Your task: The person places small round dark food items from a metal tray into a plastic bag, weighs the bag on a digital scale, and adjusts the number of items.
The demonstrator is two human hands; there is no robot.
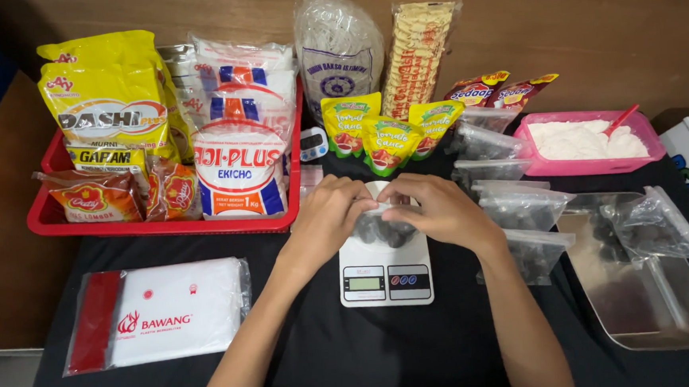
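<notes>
Both your left hand [326, 217] and right hand [439, 210] pinch shut the mouth of the soft, slippery little bag [384, 229], its lumpy dark load sagging below your grip onto the scale [386, 272].

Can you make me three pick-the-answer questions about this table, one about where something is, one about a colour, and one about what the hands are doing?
1. Where does the small clear bag sit?
A. on the white scale
B. in the red basket
C. in the metal tray

2. What colour is the tub of white powder?
A. blue
B. pink
C. green

3. What are the two hands doing?
A. lying flat on the cloth
B. lifting the yellow bag
C. both pinching the top of the small bag

Answers: 1 A, the bag rests on the white scale. 2 B, its rim is pink. 3 C, the left hand and right hand meet at the bag's top.
</notes>
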